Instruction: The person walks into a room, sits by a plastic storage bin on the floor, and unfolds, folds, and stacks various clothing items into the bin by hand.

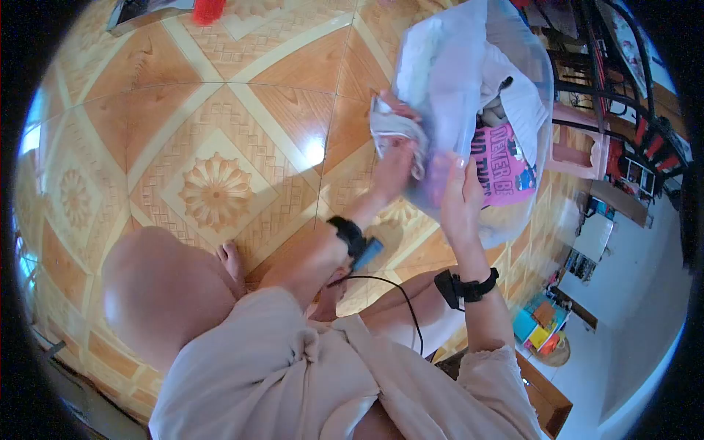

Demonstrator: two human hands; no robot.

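Observation:
A translucent plastic bin [447, 103] full of clothes stands tilted in front of me at the upper right. My left hand [397, 158] is closed around a crumpled whitish-grey cloth [392, 128], which lies against the bin's outer left side. Whether the cloth presses on the plastic is hard to tell. My right hand [462, 187] grips the near edge of the bin, thumb on top; its other fingers are mostly hidden. Inside the bin lie a pink printed garment [507, 165] with dark lettering and a white garment [517, 92].
Patterned tiled floor [216, 187] spreads to the left, with my bare knee [154, 293] over it. A dark metal rack [601, 88] and a pink stool-like piece [579, 150] stand right of the bin. A black cable [411, 308] hangs between my arms. Something red [208, 10] sits at the top.

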